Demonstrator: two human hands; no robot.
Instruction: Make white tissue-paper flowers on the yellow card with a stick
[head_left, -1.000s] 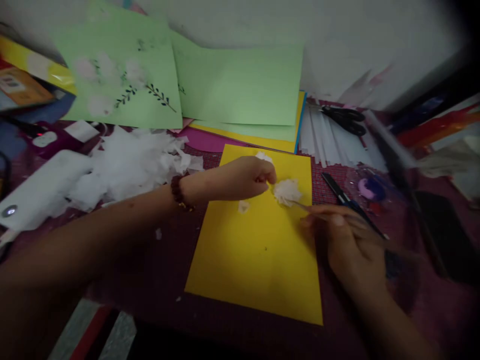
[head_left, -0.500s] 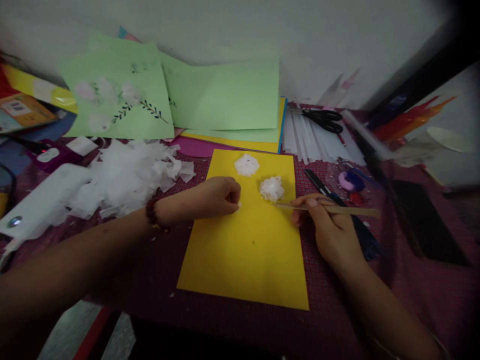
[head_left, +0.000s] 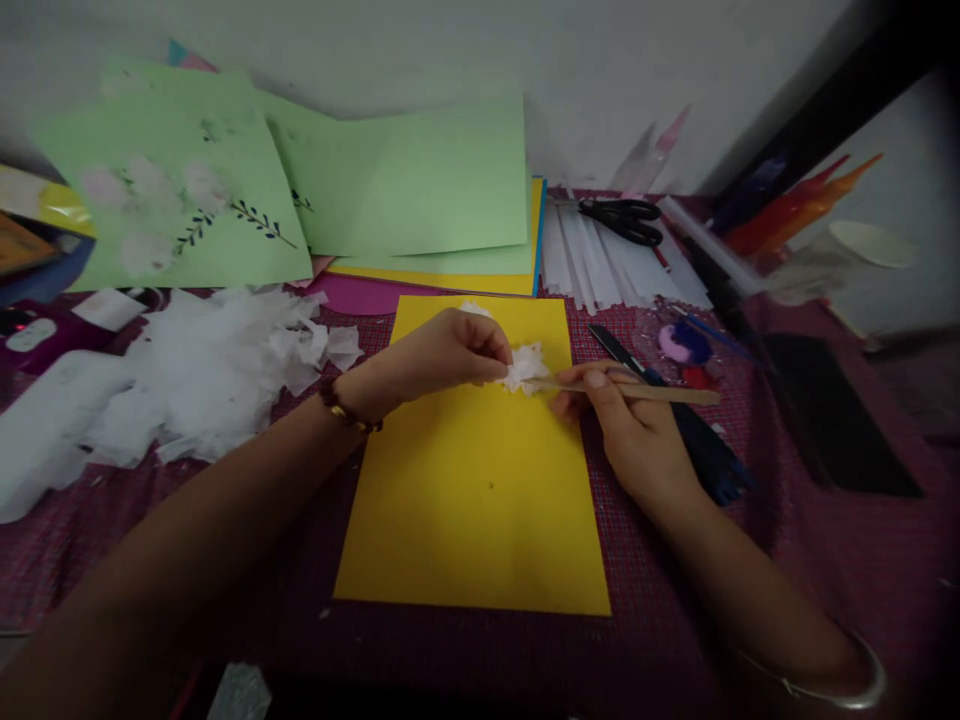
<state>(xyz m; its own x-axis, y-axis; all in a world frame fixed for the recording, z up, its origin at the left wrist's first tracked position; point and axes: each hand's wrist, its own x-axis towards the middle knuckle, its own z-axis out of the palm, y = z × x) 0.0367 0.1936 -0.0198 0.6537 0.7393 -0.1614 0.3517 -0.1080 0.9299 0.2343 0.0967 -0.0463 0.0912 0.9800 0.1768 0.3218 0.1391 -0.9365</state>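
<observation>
On a yellow sheet of paper (head_left: 472,500) sits a ruffled white paper flower (head_left: 527,367). My left hand (head_left: 465,350) is closed in a pinch at the flower's left edge, on what looks like a small piece of white paper; the fingers mostly cover it. Between the fingers of my right hand (head_left: 637,425) is a flat wooden stick (head_left: 675,394), its tip against the flower's lower right side. A second white paper flower (head_left: 474,309) lies farther back, mostly hidden behind my left hand.
Left of the sheet is a pile of white paper pieces (head_left: 202,370). Green papers (head_left: 420,190) with flower decorations lean at the back. Black-handled scissors (head_left: 622,220) rest on white strips (head_left: 577,265). A dark blue cutter knife (head_left: 705,450) lies beside my right hand.
My left hand has moved up and right, from the bare yellow paper to the nearer flower. My right hand still holds the stick by that flower. The camera view has shifted slightly.
</observation>
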